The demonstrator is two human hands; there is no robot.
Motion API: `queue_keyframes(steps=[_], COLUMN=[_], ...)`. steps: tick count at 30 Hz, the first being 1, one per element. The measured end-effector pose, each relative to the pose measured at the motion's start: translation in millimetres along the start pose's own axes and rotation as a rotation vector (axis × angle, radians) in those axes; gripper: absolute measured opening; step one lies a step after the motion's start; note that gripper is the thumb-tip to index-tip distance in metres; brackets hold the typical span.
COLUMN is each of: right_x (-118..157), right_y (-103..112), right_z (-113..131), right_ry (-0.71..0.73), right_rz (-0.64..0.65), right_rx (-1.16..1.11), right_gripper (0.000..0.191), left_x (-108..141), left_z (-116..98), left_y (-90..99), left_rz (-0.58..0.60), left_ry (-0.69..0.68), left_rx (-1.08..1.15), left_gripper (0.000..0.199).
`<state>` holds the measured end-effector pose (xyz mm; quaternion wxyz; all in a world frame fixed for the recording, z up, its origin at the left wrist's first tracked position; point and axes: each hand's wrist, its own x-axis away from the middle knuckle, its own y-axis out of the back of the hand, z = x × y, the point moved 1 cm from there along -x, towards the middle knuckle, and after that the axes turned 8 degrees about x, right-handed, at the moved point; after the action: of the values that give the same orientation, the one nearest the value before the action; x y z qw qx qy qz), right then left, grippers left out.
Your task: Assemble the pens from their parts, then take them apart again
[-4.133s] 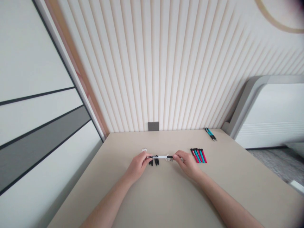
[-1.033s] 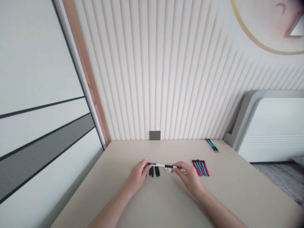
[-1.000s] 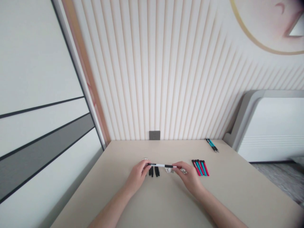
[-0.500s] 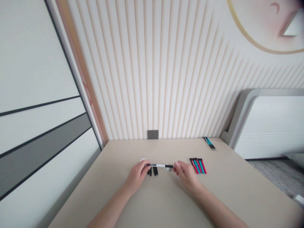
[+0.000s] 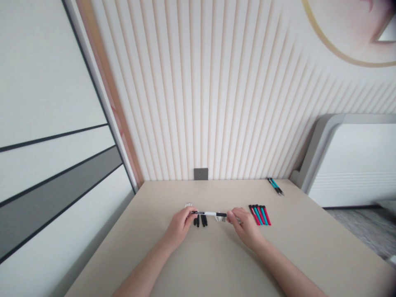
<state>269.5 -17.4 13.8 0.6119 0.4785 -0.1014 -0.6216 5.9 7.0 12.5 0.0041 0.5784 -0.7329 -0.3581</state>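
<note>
My left hand [image 5: 180,227] and my right hand [image 5: 245,227] both hold a white and black pen [image 5: 210,214] level above the beige table [image 5: 210,264], one at each end. Just below the pen lie several black pen caps [image 5: 200,220], close to my left hand. Small translucent white pieces [image 5: 220,218] lie beside my right fingers. A few white sticks [image 5: 188,205] lie just beyond my left hand. To the right of my right hand is a row of red and teal pens [image 5: 259,215].
A pair of teal and black pens [image 5: 275,186] lies at the table's far right corner. A grey wall socket [image 5: 201,173] sits above the far edge against a ribbed wall. White panels stand left; a white upholstered piece [image 5: 352,165] and grey floor lie right.
The view has shifted slightly with my head. The pen stays held between both hands in about the same spot.
</note>
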Motion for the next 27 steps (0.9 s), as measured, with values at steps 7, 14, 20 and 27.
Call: queue_keyframes(steps=[7, 14, 20, 27], right_x=[0.5, 0.2, 1.7, 1.2], right_y=[1.0, -1.6, -3.1, -2.4], right_z=[0.8, -4.0, -1.9, -2.8], right_ry=[0.005, 0.006, -0.036, 0.013], right_rz=[-0.074, -0.039, -0.026, -0.019], right_rx=[-0.122, 0.004, -0.020, -0.060], right_gripper=[0.022, 0.031, 0.033, 0.024], left_x=[-0.8, -0.7, -0.9, -0.8], left_z=[-1.4, -3.9, -2.1, -1.6], left_y=[2.4, 1.8, 1.4, 1.2], left_rz=[-0.031, 0.012, 0.030, 0.006], left_ry=[0.011, 0.007, 0.030, 0.063], left_rx=[-0.009, -0.015, -0.004, 0.041], left_gripper=[0.020, 0.022, 0.020, 0.019])
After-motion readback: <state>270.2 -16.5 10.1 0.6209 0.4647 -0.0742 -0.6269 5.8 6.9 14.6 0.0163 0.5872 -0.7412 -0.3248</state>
